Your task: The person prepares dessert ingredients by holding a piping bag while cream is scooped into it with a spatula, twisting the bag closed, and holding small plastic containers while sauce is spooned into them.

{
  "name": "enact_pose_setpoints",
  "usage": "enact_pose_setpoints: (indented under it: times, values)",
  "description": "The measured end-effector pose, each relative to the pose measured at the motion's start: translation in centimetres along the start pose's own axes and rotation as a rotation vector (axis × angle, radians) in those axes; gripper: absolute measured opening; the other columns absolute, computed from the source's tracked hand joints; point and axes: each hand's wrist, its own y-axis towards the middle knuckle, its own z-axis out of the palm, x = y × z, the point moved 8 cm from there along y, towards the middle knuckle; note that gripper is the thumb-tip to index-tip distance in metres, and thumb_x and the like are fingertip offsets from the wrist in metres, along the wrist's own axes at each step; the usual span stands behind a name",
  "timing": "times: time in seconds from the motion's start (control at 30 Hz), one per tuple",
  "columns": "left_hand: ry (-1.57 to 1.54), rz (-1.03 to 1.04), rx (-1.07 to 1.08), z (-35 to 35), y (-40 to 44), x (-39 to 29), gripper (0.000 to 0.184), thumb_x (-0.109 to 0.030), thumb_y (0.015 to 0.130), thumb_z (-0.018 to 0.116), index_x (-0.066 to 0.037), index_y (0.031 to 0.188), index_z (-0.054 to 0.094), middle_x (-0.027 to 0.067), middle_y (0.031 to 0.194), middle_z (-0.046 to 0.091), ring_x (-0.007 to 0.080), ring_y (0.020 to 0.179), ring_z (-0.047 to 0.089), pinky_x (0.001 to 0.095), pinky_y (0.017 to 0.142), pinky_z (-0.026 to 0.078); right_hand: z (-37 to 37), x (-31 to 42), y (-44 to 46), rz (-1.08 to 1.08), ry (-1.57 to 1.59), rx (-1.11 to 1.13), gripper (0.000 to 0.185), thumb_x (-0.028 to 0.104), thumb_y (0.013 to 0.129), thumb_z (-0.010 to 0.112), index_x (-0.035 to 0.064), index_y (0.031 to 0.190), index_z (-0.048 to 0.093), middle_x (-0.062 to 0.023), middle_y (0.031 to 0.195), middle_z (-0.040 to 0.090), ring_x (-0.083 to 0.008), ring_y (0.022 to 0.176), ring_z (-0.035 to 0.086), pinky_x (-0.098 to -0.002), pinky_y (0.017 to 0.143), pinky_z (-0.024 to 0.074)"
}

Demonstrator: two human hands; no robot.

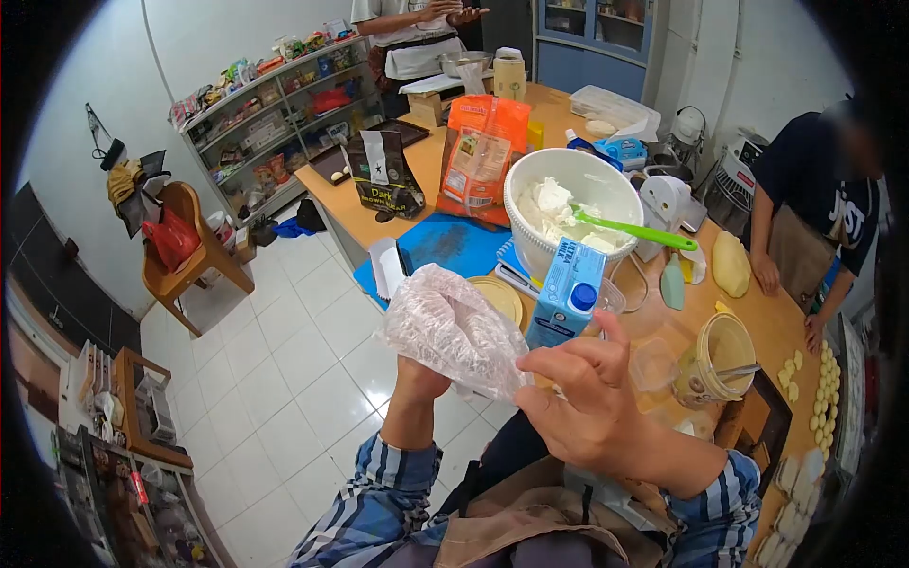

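A crumpled clear plastic bag [450, 327] is held up in front of me, over the near edge of the table. My left hand [419, 379] holds it from below, its fingers mostly covered by the film. With thumb and forefinger, my right hand [587, 402] pinches the bag's right edge, the other fingers curled loosely. Just behind the right hand stands a blue milk carton [566, 301] with a dark blue cap. Beyond it, a white bowl [525, 180] contains white cream and a green spatula [644, 230]. A round yellowish lid [499, 299] lies partly behind the bag.
On the table [426, 156] are an orange bag [481, 156], a dark brown sugar bag [383, 175], a blue mat [450, 248], a tub [724, 355] and dough [730, 263]. A person [819, 204] leans at the right; another [412, 38] stands at the back. A chair [194, 251] stands left.
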Motion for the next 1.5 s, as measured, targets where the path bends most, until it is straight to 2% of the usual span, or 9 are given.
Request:
enact_pose_setpoints:
  times: [0.43,0.7,0.8,0.9,1.0,1.07,1.2,1.3,1.5]
  values:
    - [-0.337,-0.205,0.209,-0.1,-0.1,1.9,0.046,-0.022,0.080,0.066,-0.002,0.118,0.049,0.0116,0.108,0.058,0.0212,0.095,0.060,0.0381,0.081,0.052,2.0,-0.2,-1.0,0.009,0.046,0.110,0.009,0.011,0.065,0.063,0.0058,0.073,0.063,-0.0045,0.105,0.055,-0.0207,0.095,0.049,-0.0536,0.096,0.0260]
    - [0.105,-0.235,-0.040,-2.0,-0.6,1.3,0.054,-0.033,0.078,0.066,0.004,0.115,0.052,0.0161,0.115,0.056,0.0257,0.102,0.057,0.0367,0.090,0.047,1.7,-0.9,-0.6,0.029,0.036,0.113,0.008,0.013,0.067,0.062,0.0061,0.072,0.063,-0.0047,0.106,0.055,-0.0210,0.097,0.048,-0.0534,0.095,0.0267]
    - [0.121,-0.188,-0.075,-1.5,-0.6,1.1,0.051,-0.035,0.084,0.056,0.008,0.112,0.052,0.0180,0.105,0.060,0.0232,0.091,0.061,0.0334,0.077,0.052,1.2,-1.2,-0.4,0.044,0.013,0.113,0.008,0.013,0.067,0.062,0.0057,0.072,0.063,-0.0046,0.107,0.055,-0.0215,0.097,0.047,-0.0536,0.094,0.0272]
    - [0.212,-0.130,0.052,-1.7,-0.2,1.4,0.053,-0.036,0.085,0.054,0.008,0.114,0.051,0.0189,0.107,0.059,0.0249,0.094,0.060,0.0339,0.078,0.052,0.8,-1.9,0.1,0.080,0.081,0.180,0.013,0.013,0.066,0.065,0.0060,0.077,0.063,-0.0066,0.107,0.054,-0.0232,0.097,0.048,-0.0532,0.093,0.0284]
    - [0.100,-0.360,0.121,-2.7,0.5,2.3,0.065,-0.041,0.079,0.062,0.004,0.123,0.046,0.0185,0.124,0.051,0.0278,0.112,0.052,0.0390,0.095,0.043,-1.8,-5.1,1.7,0.206,0.129,0.055,0.023,0.015,0.065,0.069,0.0051,0.085,0.062,-0.0102,0.109,0.053,-0.0264,0.096,0.048,-0.0489,0.091,0.0318]
    - [-0.009,-0.227,0.153,-2.3,0.8,1.5,0.071,-0.043,0.076,0.066,0.003,0.125,0.044,0.0179,0.124,0.050,0.0271,0.112,0.052,0.0391,0.094,0.044,-3.6,-9.3,1.9,0.275,-0.047,-0.094,0.036,0.018,0.064,0.073,0.0034,0.094,0.060,-0.0145,0.108,0.053,-0.0297,0.097,0.048,-0.0445,0.087,0.0355]
    - [0.071,-0.180,0.074,-5.1,1.5,0.9,0.075,-0.042,0.073,0.071,0.000,0.127,0.041,0.0151,0.124,0.050,0.0248,0.110,0.053,0.0371,0.092,0.047,-2.7,-19.7,-1.0,0.510,-0.606,0.186,0.039,0.023,0.070,0.071,0.0026,0.101,0.060,-0.0179,0.104,0.054,-0.0328,0.095,0.053,-0.0444,0.084,0.0402]
    - [0.068,-0.164,0.027,-5.7,1.9,1.0,0.066,-0.039,0.077,0.067,-0.001,0.125,0.044,0.0128,0.119,0.053,0.0229,0.106,0.055,0.0360,0.088,0.049,-0.9,-24.4,-3.3,0.801,-0.606,0.545,0.034,0.029,0.075,0.066,0.0022,0.097,0.062,-0.0176,0.095,0.059,-0.0336,0.089,0.058,-0.0451,0.080,0.0443]
    - [0.127,-0.171,-0.001,-5.6,2.9,1.9,0.053,-0.038,0.082,0.061,-0.004,0.120,0.048,0.0090,0.110,0.058,0.0205,0.097,0.059,0.0349,0.083,0.051,0.5,-25.5,-2.9,0.883,-0.562,0.554,0.033,0.031,0.077,0.064,0.0016,0.090,0.063,-0.0190,0.084,0.064,-0.0343,0.082,0.063,-0.0440,0.070,0.0486]
